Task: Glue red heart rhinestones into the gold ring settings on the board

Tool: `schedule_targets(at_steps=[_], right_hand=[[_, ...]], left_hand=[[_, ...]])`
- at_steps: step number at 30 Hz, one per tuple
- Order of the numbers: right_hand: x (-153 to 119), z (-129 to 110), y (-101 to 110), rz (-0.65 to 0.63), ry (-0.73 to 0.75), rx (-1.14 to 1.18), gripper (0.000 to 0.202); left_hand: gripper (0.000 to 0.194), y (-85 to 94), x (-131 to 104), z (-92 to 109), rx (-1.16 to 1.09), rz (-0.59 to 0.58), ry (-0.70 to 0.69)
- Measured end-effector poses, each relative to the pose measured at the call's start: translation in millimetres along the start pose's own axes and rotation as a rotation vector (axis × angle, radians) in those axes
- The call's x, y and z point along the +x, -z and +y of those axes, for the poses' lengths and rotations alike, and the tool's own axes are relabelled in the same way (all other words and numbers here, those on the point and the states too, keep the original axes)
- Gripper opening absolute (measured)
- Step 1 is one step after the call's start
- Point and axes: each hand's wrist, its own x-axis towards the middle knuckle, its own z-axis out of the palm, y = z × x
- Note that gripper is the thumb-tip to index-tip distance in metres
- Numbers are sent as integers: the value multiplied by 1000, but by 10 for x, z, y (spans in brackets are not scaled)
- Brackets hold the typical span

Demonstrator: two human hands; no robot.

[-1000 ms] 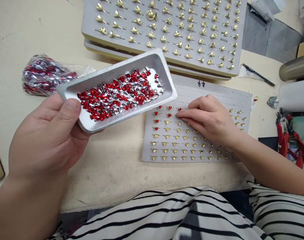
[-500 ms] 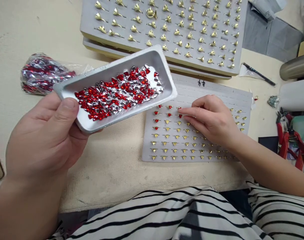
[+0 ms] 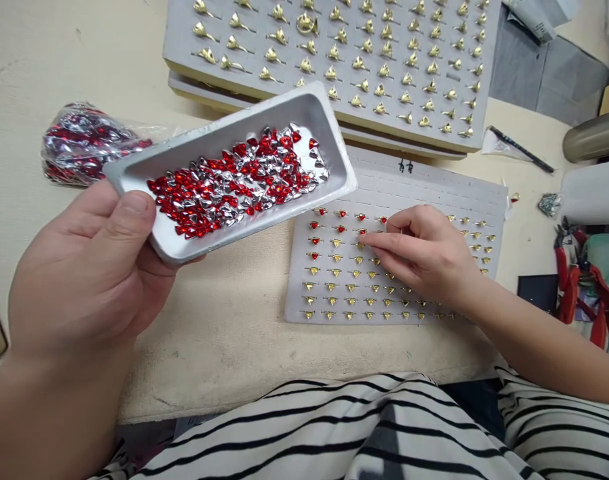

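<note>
My left hand (image 3: 94, 260) holds a white tray (image 3: 339, 153) by its left end, thumb over the rim. Red stones with silver backs (image 3: 234, 183) lie scattered inside it, tilted over the table. At the right, my right hand (image 3: 424, 253) is over a grey foam board (image 3: 299, 267) set with rows of small gold rings. Its index fingertip touches a ring in the third column, second row; thumb and finger are close together, and anything between them is too small to make out. Several rings at the board's upper left carry red stones.
Stacked boards of gold rings (image 3: 329, 63) stand behind. A plastic bag of red and silver stones (image 3: 84, 143) lies back left. At the right are a black pen (image 3: 521, 150), red-handled pliers (image 3: 569, 293) and a white roll (image 3: 591, 190).
My right hand has moved slightly down, from the first row to the second. The fourth ring of the top row, with a red stone, now shows. The tray has barely shifted.
</note>
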Motion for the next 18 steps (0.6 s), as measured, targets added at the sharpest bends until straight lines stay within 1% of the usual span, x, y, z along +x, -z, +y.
schedule_targets(at_steps=[3,6,9,12,14,18], right_hand=[[-3,-2,-8,-9,-4,-8,23],[-1,-3,0,-7,-31,11,25],[-10,4,27,18,-76,27,29],[-28,16,55,31,-114,41,31],[-33,22,64,27,-111,46,30],[-15,18,54,18,-62,40,28]], left_hand=[[30,-5,2,25,25,-16,26],[27,-7,7,37,44,-14,47],[26,-9,11,40,37,3,25],[27,-21,9,60,57,2,59],[28,-31,3,79,76,7,81],[30,-44,-17,104,106,32,67]])
